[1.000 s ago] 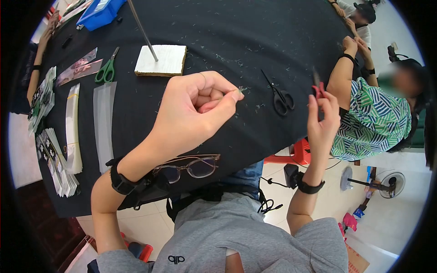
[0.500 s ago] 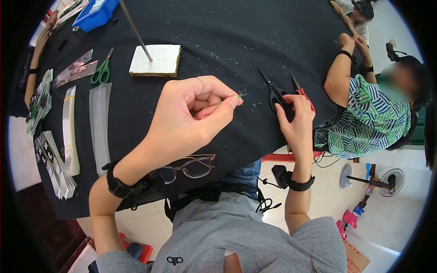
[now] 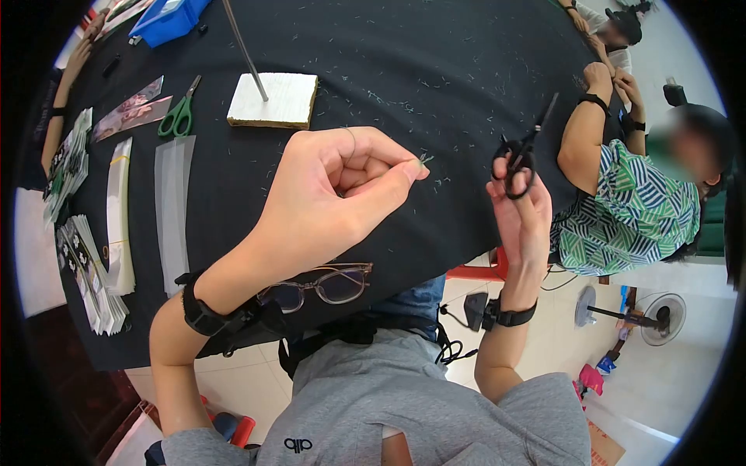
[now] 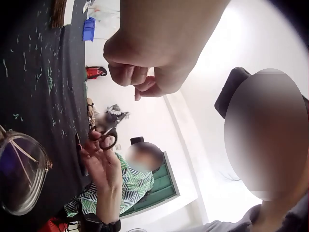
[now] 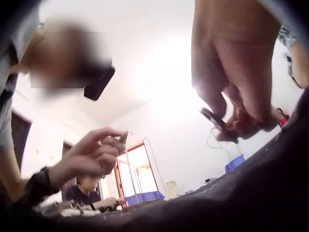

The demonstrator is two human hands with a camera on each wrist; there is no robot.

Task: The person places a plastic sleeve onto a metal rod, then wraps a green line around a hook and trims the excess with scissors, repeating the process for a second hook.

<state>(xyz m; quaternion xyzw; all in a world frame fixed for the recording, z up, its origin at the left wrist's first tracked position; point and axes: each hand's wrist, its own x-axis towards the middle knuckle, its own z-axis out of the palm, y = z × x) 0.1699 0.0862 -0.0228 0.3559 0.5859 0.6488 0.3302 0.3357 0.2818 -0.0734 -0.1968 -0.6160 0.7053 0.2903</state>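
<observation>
My left hand is raised over the black-covered table, pinching a small tuft of green thread between thumb and forefinger. To its right my right hand holds black scissors, fingers in the handle loops and blades pointing up and away. In the left wrist view the same scissors show beyond the left hand. The right wrist view has part of the scissors under the curled fingers. The red-handled tool seen earlier does not show in the head view now.
Thread clippings litter the cloth. A white block carries an upright metal rod. Leftward lie green scissors, clear strips and bundled cards. Eyeglasses rest near the edge. Another person sits at right.
My right hand has put down the red-handled tool beside the black scissors, then picked up the black scissors and turned them upward. The left hand keeps its pinch in nearly the same place.
</observation>
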